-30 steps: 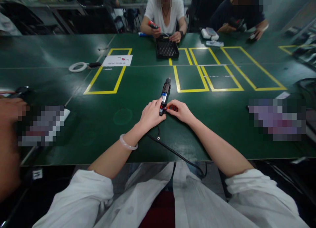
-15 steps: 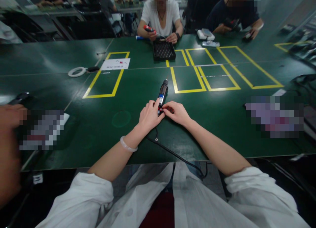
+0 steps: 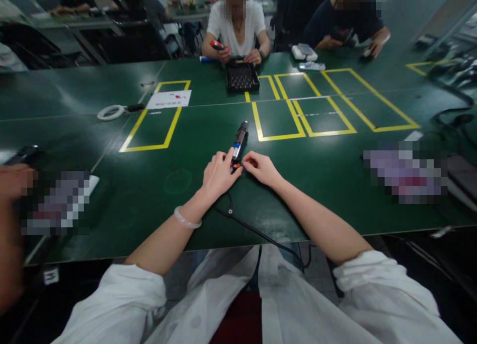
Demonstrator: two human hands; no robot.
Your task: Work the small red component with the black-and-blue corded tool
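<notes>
A slim black electric screwdriver (image 3: pixel 240 138) with a blue and silver label lies on the green table, its nose pointing away from me. My left hand (image 3: pixel 219 174) is closed around its near end, the index finger stretched along the body. Small red and orange parts (image 3: pixel 236 166) show at that end, partly covered by my left thumb. Just right of them is my right hand (image 3: pixel 264 169), thumb and index finger pinched together. Whether anything sits in that pinch is hidden. A black cord (image 3: pixel 257 230) with a small ring runs below my hands and over the table edge.
Yellow tape rectangles (image 3: pixel 281 137) mark the green table (image 3: pixel 149 195). A white card (image 3: pixel 169 99) and a coiled white cable (image 3: pixel 111 112) lie left. Opposite, a person holds a red-handled tool (image 3: pixel 218 45) over a black tray (image 3: pixel 242 81). Blurred-out items lie on both sides.
My right hand has drawn slightly away from the screwdriver's near end, and the orange part there shows more. The whole view has shifted a little. My left hand keeps its hold.
</notes>
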